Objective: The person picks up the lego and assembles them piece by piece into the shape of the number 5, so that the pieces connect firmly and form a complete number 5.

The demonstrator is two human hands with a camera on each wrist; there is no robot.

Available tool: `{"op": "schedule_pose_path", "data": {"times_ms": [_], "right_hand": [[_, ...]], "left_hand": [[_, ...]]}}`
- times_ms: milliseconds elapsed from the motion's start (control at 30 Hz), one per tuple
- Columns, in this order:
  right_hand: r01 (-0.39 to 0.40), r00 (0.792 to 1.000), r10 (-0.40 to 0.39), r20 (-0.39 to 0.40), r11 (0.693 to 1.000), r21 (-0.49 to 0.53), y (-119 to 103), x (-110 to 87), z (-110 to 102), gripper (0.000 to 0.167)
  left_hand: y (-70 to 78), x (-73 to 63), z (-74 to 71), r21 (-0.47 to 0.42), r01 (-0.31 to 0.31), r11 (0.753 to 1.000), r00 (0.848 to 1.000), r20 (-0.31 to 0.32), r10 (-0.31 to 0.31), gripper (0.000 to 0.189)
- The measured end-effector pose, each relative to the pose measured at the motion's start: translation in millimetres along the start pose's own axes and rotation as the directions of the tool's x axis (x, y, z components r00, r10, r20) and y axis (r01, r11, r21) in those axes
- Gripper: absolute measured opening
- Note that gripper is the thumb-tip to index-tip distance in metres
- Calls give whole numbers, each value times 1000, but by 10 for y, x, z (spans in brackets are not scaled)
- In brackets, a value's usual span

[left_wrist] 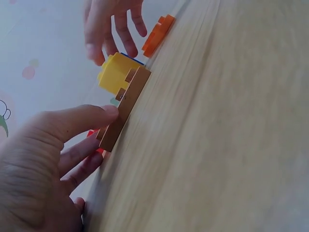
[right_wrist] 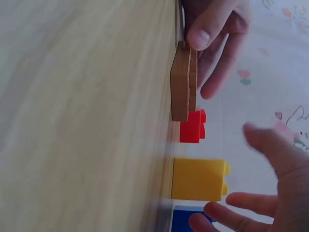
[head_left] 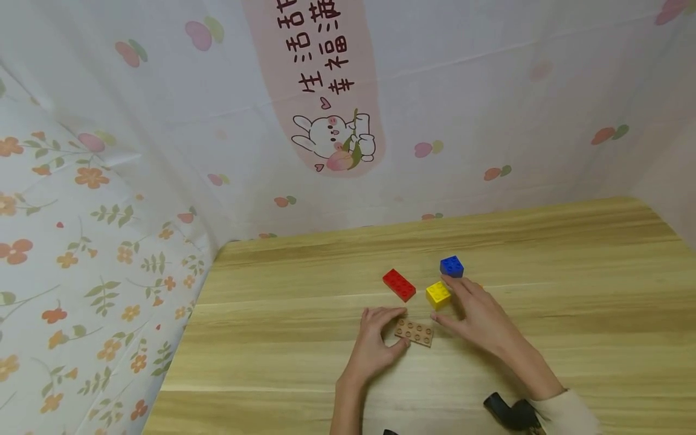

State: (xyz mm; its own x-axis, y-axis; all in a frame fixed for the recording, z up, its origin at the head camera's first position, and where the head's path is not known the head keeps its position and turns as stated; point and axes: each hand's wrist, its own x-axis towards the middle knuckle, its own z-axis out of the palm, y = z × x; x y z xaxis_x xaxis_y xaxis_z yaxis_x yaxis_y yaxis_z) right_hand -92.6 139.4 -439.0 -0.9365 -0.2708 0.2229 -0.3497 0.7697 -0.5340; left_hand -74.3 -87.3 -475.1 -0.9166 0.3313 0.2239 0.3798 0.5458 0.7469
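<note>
My left hand (head_left: 372,345) holds one end of a flat brown toy brick (head_left: 414,333) low at the table, thumb on its near side and fingers on the far side. The thumb (left_wrist: 110,112) lies against the brick's edge in the left wrist view. My right hand (head_left: 478,314) is spread above a yellow brick (head_left: 438,295) and a blue brick (head_left: 452,266), thumb apart from the fingers and nothing between them. In the right wrist view its fingertips (right_wrist: 212,209) overlap the blue brick's top. A red brick (head_left: 399,285) lies beyond the left hand.
An orange brick (left_wrist: 158,36) stands beyond the yellow one; the right hand mostly hides it in the head view. A black curved object (head_left: 510,413) shows by the right sleeve. Patterned cloth (head_left: 462,109) hangs behind the wooden table (head_left: 261,338).
</note>
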Motion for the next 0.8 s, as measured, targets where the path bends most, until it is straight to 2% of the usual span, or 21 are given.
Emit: {"op": "schedule_pose_path", "data": {"times_ms": [433,800], "right_hand": [[-61,996,61,-67,998,5,-7,94,121,49],[-82,994,85,-61,996,46,-5,111,136,41]], "left_hand": [[0,24,75,84,-23,996,999,-37,26,38],[9,31,109,120,-4,993,998,-67,12,33]]}}
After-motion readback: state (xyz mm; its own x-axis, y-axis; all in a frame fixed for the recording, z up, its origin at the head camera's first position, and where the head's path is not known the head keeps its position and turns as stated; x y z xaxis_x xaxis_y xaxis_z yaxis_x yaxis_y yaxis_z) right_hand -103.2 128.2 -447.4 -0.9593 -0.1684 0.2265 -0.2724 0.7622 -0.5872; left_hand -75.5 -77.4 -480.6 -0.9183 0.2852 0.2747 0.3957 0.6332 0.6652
